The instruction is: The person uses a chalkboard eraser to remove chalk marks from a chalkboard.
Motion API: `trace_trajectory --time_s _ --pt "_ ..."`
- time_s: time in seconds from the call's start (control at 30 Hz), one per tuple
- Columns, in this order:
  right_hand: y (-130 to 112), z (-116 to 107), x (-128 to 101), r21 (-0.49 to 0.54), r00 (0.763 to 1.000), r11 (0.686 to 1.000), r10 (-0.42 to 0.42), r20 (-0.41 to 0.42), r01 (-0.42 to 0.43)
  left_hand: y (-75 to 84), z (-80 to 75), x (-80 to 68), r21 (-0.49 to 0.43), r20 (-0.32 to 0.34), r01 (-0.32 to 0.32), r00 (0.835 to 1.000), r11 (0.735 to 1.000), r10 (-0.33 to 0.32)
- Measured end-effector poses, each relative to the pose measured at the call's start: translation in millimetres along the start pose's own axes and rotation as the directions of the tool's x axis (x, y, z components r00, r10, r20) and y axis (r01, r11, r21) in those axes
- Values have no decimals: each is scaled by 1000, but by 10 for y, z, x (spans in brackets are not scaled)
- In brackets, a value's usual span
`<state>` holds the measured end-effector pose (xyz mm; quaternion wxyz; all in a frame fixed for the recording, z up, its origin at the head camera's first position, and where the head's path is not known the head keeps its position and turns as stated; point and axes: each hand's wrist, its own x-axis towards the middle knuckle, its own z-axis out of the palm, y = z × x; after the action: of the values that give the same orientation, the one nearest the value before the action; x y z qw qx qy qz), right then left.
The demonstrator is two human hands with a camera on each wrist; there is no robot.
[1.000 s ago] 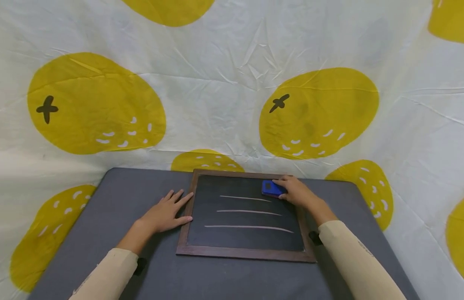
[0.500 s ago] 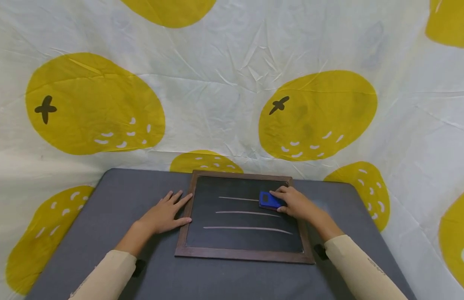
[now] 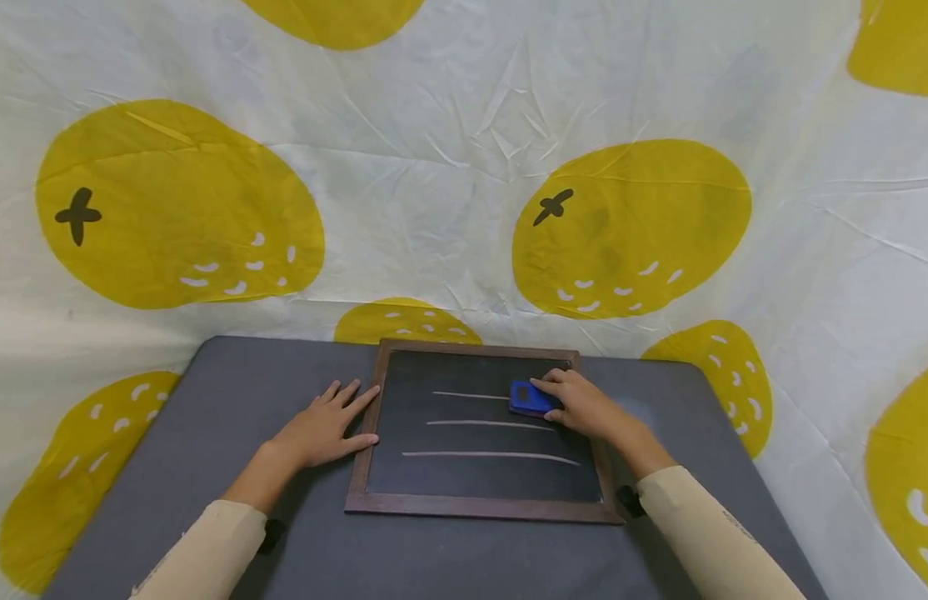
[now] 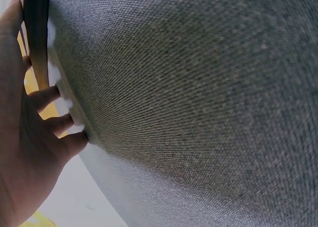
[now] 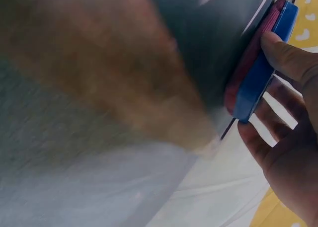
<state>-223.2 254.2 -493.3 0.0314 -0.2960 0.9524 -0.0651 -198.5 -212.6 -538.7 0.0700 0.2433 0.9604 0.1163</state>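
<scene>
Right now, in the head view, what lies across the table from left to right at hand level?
Left hand flat on the grey table → wooden frame edge of the chalkboard → chalk lines → blue eraser → right hand gripping it.

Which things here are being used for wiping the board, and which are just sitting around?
In use:
blue eraser, gripped by the right hand
chalkboard with chalk lines
left hand, flat beside the frame

Just around:
grey table
lemon-print cloth
</scene>
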Motion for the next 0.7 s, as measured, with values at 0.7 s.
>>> trace_trajectory --time_s 0.7 --pt "-849 100 890 -20 996 999 -48 79 50 11 -48 -8 9 1 -3 1000 1000 3"
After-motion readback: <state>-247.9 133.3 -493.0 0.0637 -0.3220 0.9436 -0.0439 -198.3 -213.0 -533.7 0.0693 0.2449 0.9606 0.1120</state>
